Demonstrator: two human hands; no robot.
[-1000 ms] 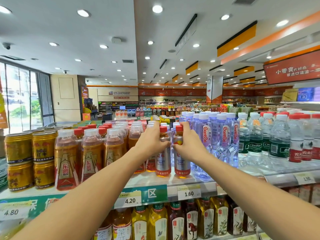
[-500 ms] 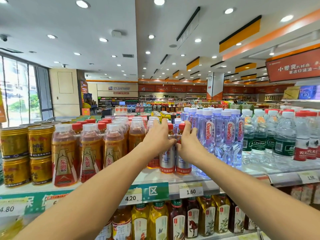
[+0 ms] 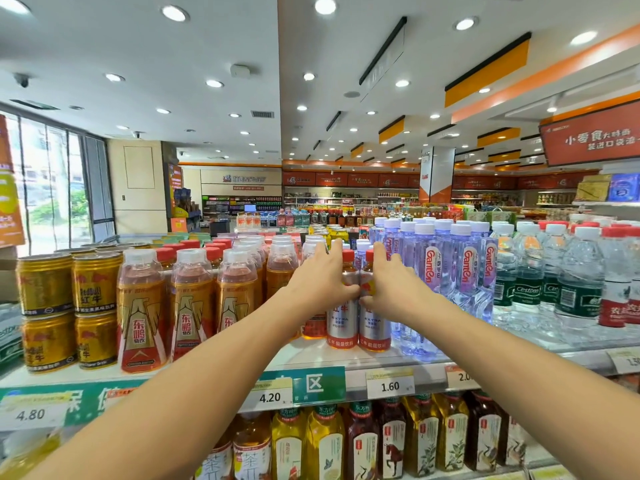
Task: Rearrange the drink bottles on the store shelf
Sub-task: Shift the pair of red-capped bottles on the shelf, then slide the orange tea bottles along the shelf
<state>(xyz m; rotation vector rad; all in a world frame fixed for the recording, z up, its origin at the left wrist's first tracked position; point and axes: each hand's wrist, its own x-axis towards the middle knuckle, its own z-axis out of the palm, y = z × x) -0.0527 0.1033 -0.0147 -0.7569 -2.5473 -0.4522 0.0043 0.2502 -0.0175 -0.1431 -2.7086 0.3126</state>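
Observation:
Two silver energy-drink bottles with red caps stand side by side near the front of the top shelf (image 3: 429, 362). My left hand (image 3: 320, 278) wraps the left silver bottle (image 3: 341, 323) at its shoulder. My right hand (image 3: 389, 285) wraps the right silver bottle (image 3: 374, 325) the same way. The two bottles touch each other, and my thumbs nearly meet in front of them. Both bottles stand upright on the shelf.
Amber bottles with clear caps (image 3: 142, 306) and gold cans (image 3: 45, 313) fill the shelf to the left. Lilac water bottles (image 3: 464, 271) and clear water bottles (image 3: 581, 278) crowd the right. Tea bottles (image 3: 360, 445) line the lower shelf under price tags (image 3: 389, 384).
Both hands slid from the bottle necks down to the shoulders and pressed the two silver bottles together. The bottles sit slightly further back on the shelf than one second ago.

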